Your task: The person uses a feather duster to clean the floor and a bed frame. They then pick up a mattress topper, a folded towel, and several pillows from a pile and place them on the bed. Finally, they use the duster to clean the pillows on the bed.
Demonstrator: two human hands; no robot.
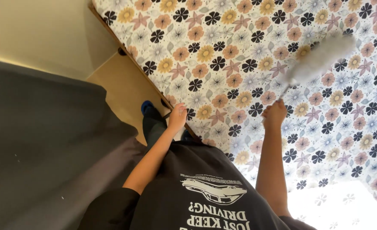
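Observation:
My right hand (274, 114) is closed around the thin handle of a duster whose fluffy white head (318, 59) is blurred over a floral sheet (239, 51). The sheet has orange, black and pale flowers and covers a wide flat surface. My left hand (177, 117) sits at the near edge of this sheet with its fingers curled onto the fabric, just above the wooden rim (133, 64). Both bare forearms reach forward from my dark printed shirt (205, 191).
A large dark grey fabric surface (47, 140) fills the left side. Between it and the wooden rim lies a narrow strip of beige floor (120, 89), where my dark trouser leg and blue shoe (147, 106) stand. A bright patch of light (342, 204) falls on the sheet at lower right.

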